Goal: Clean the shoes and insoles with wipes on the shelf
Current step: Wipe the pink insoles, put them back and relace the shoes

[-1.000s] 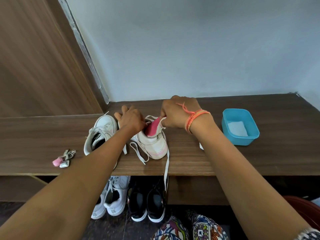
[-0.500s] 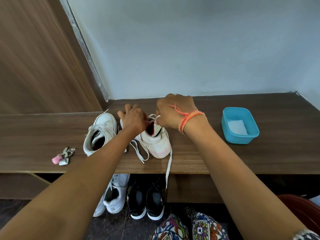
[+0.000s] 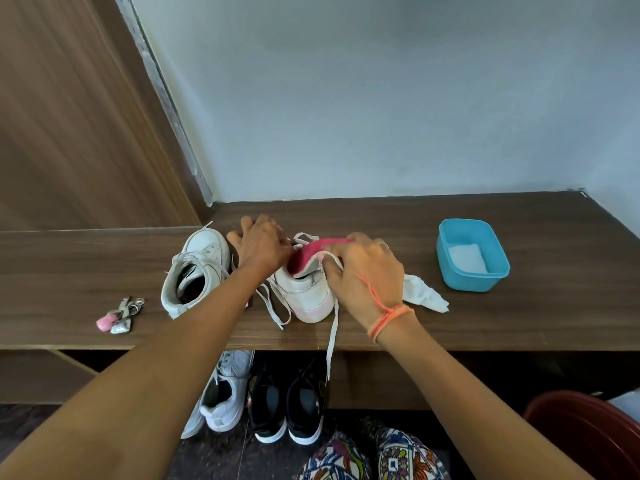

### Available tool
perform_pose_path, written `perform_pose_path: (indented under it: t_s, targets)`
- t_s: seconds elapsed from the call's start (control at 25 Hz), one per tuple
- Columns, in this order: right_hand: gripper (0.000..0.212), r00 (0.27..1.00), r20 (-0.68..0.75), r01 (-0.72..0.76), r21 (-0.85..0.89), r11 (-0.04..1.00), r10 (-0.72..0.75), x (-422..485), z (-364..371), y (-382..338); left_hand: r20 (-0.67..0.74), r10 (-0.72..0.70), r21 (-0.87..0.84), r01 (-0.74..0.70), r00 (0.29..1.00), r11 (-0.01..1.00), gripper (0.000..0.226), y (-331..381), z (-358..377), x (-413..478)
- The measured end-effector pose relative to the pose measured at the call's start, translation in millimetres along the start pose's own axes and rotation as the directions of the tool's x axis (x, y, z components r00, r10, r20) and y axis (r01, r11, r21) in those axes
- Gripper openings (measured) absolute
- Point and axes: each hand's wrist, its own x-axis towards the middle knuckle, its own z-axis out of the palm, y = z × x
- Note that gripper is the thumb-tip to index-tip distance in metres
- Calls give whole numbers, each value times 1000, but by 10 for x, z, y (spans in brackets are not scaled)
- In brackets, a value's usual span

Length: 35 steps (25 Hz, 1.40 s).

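Insole (image 3: 306, 256) pinched in right grip (image 3: 363, 271), sticking partly out of shoe (image 3: 308, 296); left grip (image 3: 263, 251) clasped round shoe's front.

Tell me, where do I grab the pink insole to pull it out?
Pinch the free end of the pink insole, which curls up out of the white shoe's opening. Come from above and the right, as the right hand does; the rest is tucked inside.

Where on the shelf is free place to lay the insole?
Free on the shelf: the right end beyond the blue tub; the left end past the keys; the back strip along the wall. Crowded: from left shoe to wipe.
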Motion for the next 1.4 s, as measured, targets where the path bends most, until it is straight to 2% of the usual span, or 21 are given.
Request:
perform_pose_path:
  t_s: [0.08,0.2,0.32,0.4,0.48,0.52,0.56,0.64,0.72,0.84,0.96,1.04,1.16,1.32,1.4]
  targets:
    - [31,997,-47,56,-3,998,-56,88,-28,-46,7,11,14,-11,1000,1000,20,33,-10,-22]
    - [33,985,64,165,-85,983,-160,190,45,-127,10,17,13,-17,1000,1000,22,40,-12,-28]
    - [34,983,92,162,-61,985,-156,295,105,-142,-1,11,-2,-11,1000,1000,21,6,13,-7]
    - [34,991,2,136,39,990,-136,275,182,-128,-29,-4,-18,3,1000,1000,19,-8,34,-10]
    - [34,986,-163,65,273,960,-20,190,225,-97,-36,18,-29,-19,999,999,22,-15,38,-27]
    - [33,979,-199,32,352,935,41,166,227,-66,-25,38,-22,-38,999,999,24,-17,30,-26]
    - [31,984,-169,1,339,941,60,150,218,-29,-13,54,-8,-54,998,999,25,-22,21,-22]
    - [29,999,-27,-23,93,995,26,142,172,41,0,74,17,-74,997,997,25,-25,8,-9]
    - [32,996,78,41,-90,995,-34,196,93,76,5,75,18,-75,997,997,23,-35,12,11]
    - [46,962,230,188,-157,970,-150,314,-15,115,20,75,4,-75,997,997,22,-50,31,24]
    - [57,914,361,294,-274,916,-185,407,-78,116,23,75,9,-75,997,997,21,-48,24,26]
    - [56,930,317,298,-350,888,-187,383,-50,46,21,80,-2,-80,997,997,21,-39,21,30]
    - [42,950,208,303,-424,853,-234,317,96,-156,19,85,-3,-85,996,996,21,-35,18,31]
    - [34,937,235,340,-443,830,-259,281,266,-297,8,14,-109,-13,1000,994,13,-29,-7,-4]
    - [35,927,252,362,-410,837,-277,336,300,-282,11,-12,-153,14,1000,988,19,-25,-12,-15]
